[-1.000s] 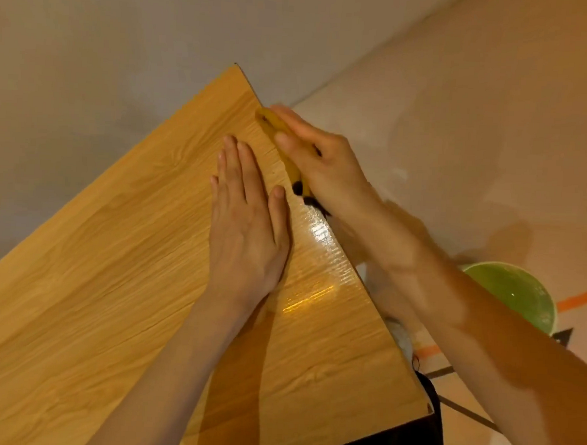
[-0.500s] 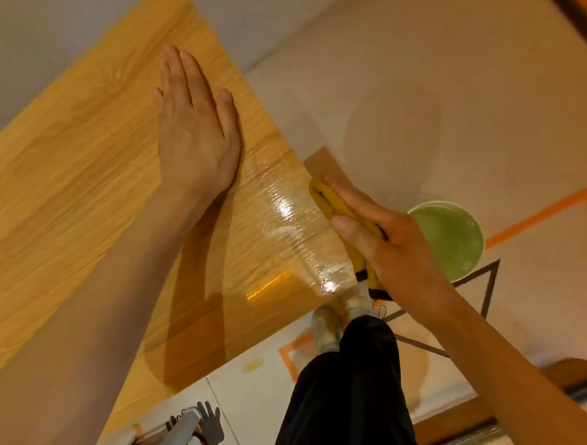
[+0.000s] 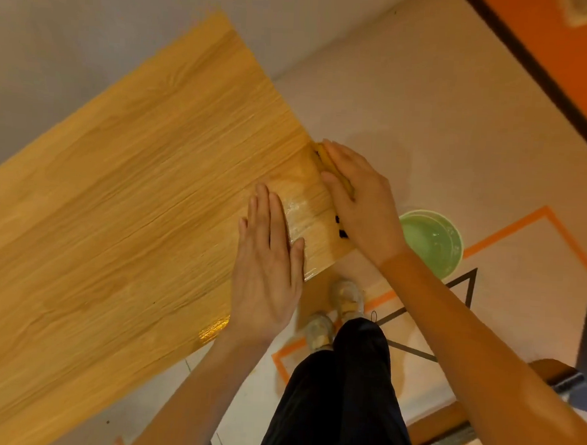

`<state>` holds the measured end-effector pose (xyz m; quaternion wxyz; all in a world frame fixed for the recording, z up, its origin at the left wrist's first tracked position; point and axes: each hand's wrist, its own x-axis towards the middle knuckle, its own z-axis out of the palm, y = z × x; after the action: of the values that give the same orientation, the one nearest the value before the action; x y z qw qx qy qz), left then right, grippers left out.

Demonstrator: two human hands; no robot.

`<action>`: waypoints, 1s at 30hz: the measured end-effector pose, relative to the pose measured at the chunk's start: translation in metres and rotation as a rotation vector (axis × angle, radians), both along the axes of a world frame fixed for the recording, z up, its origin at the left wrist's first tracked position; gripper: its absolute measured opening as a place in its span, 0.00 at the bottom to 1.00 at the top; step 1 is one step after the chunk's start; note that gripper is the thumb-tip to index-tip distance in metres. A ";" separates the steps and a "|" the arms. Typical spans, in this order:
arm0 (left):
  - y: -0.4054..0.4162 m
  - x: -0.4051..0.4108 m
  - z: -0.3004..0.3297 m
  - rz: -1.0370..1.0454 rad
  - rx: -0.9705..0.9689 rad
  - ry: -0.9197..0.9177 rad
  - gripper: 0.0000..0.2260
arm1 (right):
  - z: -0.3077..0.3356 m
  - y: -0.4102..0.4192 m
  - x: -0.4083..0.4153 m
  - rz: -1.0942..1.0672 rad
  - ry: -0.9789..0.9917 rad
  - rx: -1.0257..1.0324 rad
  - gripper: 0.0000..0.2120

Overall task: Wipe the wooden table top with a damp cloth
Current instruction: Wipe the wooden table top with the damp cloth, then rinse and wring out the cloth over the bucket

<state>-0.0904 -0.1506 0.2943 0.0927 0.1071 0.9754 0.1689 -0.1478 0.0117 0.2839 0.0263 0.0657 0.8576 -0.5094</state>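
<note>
From the head view, you look down on a counter [image 3: 122, 213] with a pale, glossy wood-grain top, straight-edged and sharp-cornered; no brand, label or writing can be read anywhere. Your left hand [image 3: 265, 272] lies flat on the wood near the near edge, fingers straight and together, holding nothing. Your right hand [image 3: 357, 205] presses a yellow cloth [image 3: 329, 166] against the counter's right edge, fingers curled over it; most of the cloth is hidden under the palm, and small dark bits of it show at the heel of the hand. Between the two hands the wood shines with a wet-looking streak [image 3: 299, 216]. On the floor just beyond the right wrist stands a round green bowl [image 3: 434, 243] with a pale rim; it seems to hold a cloudy liquid, though you cannot be certain. The floor [image 3: 410, 102] is smooth and beige, marked with orange tape lines [image 3: 523, 224] and dark lines. Below are your dark trousers [image 3: 341, 395] and light shoes [image 3: 349, 296].
</note>
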 end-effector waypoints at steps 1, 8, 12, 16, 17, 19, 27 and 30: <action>-0.002 0.002 -0.001 -0.001 -0.014 0.007 0.27 | 0.000 0.000 0.011 -0.006 -0.007 0.043 0.20; -0.007 0.000 0.004 -0.022 -0.025 -0.018 0.28 | 0.016 -0.001 0.080 -0.130 -0.064 0.055 0.21; -0.011 -0.001 0.012 -0.030 -0.021 -0.094 0.31 | 0.030 0.001 0.092 -0.078 -0.171 0.140 0.22; -0.006 -0.005 0.027 -0.009 -0.002 -0.235 0.31 | 0.051 0.018 0.095 -0.028 -0.304 0.104 0.22; -0.001 -0.004 0.034 0.001 -0.003 -0.288 0.32 | 0.058 0.024 0.097 -0.076 -0.347 0.060 0.22; 0.013 0.006 0.051 0.014 0.048 -0.347 0.32 | 0.072 0.037 0.105 -0.223 -0.443 -0.006 0.19; 0.127 0.072 0.131 0.184 0.724 -0.819 0.16 | 0.112 0.101 0.137 -0.691 -0.674 -0.680 0.10; 0.169 0.078 0.137 0.335 0.885 -0.963 0.16 | 0.123 0.125 0.144 -0.644 -0.639 -0.730 0.08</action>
<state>-0.0124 0.0180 0.4313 0.4373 -0.1049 0.6675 0.5935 -0.0034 0.1366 0.4073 0.1486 0.4603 0.5129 -0.7092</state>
